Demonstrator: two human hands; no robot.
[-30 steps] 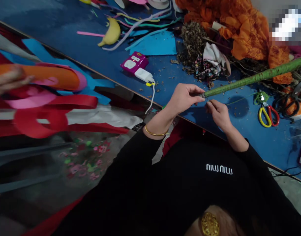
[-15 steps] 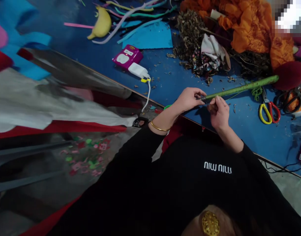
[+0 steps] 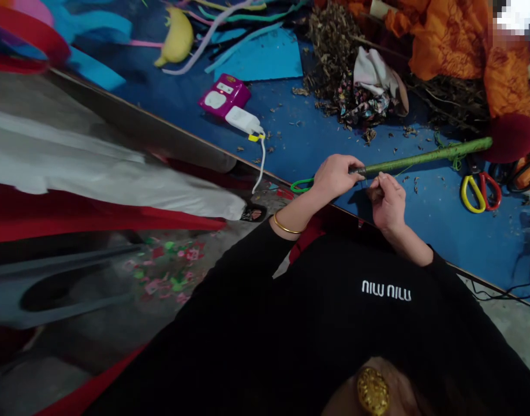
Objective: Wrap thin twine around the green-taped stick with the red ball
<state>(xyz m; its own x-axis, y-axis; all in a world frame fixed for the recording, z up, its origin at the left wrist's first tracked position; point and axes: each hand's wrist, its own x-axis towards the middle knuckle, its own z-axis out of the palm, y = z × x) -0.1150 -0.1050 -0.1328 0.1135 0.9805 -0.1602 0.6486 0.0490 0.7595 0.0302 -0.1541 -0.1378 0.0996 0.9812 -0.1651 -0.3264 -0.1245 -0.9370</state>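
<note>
A long green stick (image 3: 421,156) lies slantwise above the blue table, its far end by a dark red ball (image 3: 512,137). My left hand (image 3: 336,175) is closed round the dark near end of the stick. Just to the right, my right hand (image 3: 388,202) pinches a thin green thread that runs up to the stick. A loose tangle of green thread (image 3: 456,159) hangs around the stick near its far end. Scissors with one yellow and one red handle (image 3: 481,193) lie below that end.
A purple socket block (image 3: 225,96) with a white plug and cable lies left of my hands. Behind are dried plant bits (image 3: 334,46), a patterned cloth (image 3: 371,86), orange cloth (image 3: 449,40), a blue sheet (image 3: 265,55) and a yellow banana shape (image 3: 177,36). Green-handled scissors (image 3: 302,185) touch the table edge.
The view has shifted slightly. My hands keep nearly the same grip on the stick and thread. The red and blue strips at the upper left have moved right.
</note>
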